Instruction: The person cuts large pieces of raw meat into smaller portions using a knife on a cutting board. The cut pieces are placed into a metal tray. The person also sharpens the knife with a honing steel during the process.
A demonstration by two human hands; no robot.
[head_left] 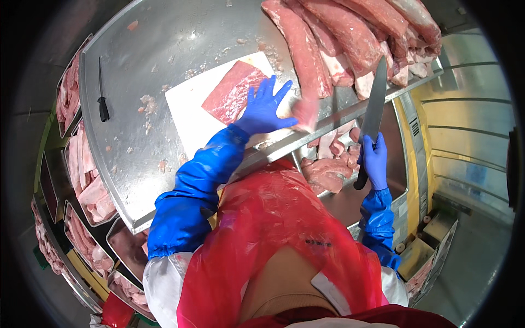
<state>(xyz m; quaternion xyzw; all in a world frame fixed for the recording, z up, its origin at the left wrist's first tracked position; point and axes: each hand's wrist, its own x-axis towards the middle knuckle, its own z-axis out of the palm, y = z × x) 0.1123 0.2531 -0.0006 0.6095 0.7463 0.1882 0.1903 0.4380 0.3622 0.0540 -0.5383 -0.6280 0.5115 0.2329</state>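
Note:
My left hand [264,112], in a blue glove, has its fingers spread over the white cutting board [183,112]. Its fingers lie at the edge of a flat slab of pink meat [232,93]. By the thumb is a smaller piece of meat [307,113], blurred at the board's right edge; whether the thumb touches it I cannot tell. My right hand [375,164], gloved alike, grips the black handle of a long knife [374,104]. The broad blade points away from me, its tip in front of the heaped meat.
Long pork loins [350,38] are piled at the far right of the steel table [131,60]. A sharpening steel [103,104] lies at left. Below the table's near edge, a tray [396,180] holds meat trimmings [328,169]. More filled trays [90,180] stand along the left.

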